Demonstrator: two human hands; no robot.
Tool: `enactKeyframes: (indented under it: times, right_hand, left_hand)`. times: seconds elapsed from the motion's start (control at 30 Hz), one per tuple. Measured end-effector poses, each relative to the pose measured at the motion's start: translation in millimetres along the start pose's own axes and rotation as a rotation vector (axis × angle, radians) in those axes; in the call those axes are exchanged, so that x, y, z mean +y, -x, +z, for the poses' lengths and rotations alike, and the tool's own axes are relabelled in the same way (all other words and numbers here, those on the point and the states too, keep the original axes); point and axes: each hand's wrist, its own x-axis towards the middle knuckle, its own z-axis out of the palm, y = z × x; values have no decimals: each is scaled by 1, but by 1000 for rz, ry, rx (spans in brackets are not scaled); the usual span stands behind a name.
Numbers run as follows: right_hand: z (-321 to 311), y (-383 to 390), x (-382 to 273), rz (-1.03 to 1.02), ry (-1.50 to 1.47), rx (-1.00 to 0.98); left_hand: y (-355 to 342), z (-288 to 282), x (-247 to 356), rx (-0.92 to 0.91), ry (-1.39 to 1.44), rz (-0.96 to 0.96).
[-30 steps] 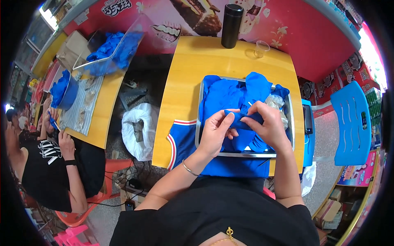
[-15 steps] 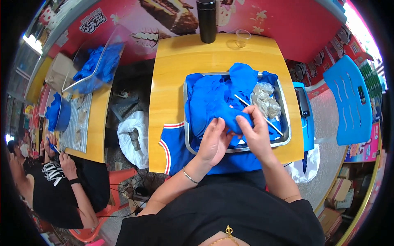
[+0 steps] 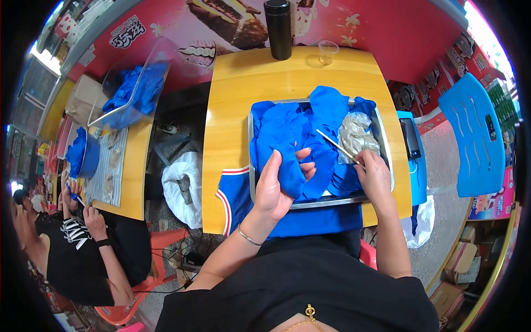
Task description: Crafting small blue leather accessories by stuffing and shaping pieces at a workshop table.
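Blue fabric pieces (image 3: 274,124) lie heaped in a metal tray (image 3: 332,201) on the table before me. My left hand (image 3: 276,191) is curled round one blue fabric piece (image 3: 289,169) at the tray's near side, thumb on its left and fingers on its right. In my right hand (image 3: 374,177), the fingertips pinch the near end of a thin white stick (image 3: 333,142). The stick slants over the blue cloth to the far left. Beside it in the tray lies a crumpled, greyish see-through plastic bag (image 3: 354,131); my right fingers partly cover its near edge.
A blue garment with striped trim (image 3: 235,191) lies under the tray on the yellow table (image 3: 249,72). Behind stand a black tumbler (image 3: 278,30) and clear cup (image 3: 327,51). At left, a co-worker (image 3: 83,249) works by a blue basin (image 3: 88,155). A blue chair (image 3: 473,138) stands right.
My right hand has left the blue fabric piece and moved right to the stick, taking its near end. My left hand keeps the fabric and has shifted slightly left.
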Motion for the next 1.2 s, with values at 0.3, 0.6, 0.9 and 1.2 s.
enactKeyframes:
  times: [0.3,0.6,0.9,1.2]
  right_hand:
    - [-32,8,-25,-68,-398,85]
    - [-33,26,-47,-121,-454,25]
    - [-14,29,-60,-84,-621,-40]
    - [-2,25,-66,-141,-575,88]
  left_hand:
    - [-3,4,10,66,83,93]
    - [-7,6,8,70,136,112]
    - [-4,12,7,36,-2,190]
    - [-4,7,9,26,36,203]
